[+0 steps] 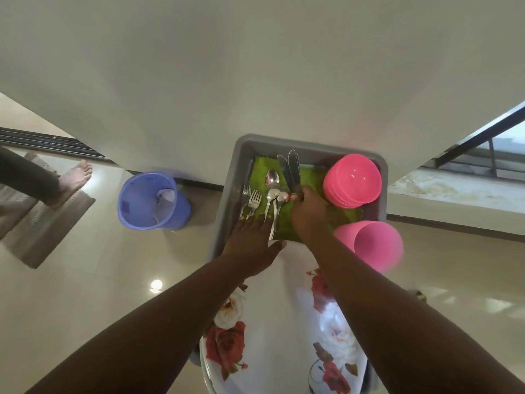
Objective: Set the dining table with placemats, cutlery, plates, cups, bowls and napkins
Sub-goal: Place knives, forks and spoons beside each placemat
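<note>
A grey tub (244,143) stands against the wall below me. Green placemats (312,177) line its far end. On them lie forks (251,199), spoons (273,189) and knives (292,169). My right hand (309,213) is closed around the knife handles. My left hand (251,241) lies flat, fingers spread, over the fork and spoon handles. Stacked pink bowls (352,180) sit at the tub's far right, stacked pink cups (375,244) lean at its right side. White plates with red roses (272,336) fill the near end.
A blue bucket (150,201) with crumpled paper inside stands on the tiled floor left of the tub. Farther left another person's bare foot (72,182) rests on a grey mat (42,223). A window (483,149) is at the right.
</note>
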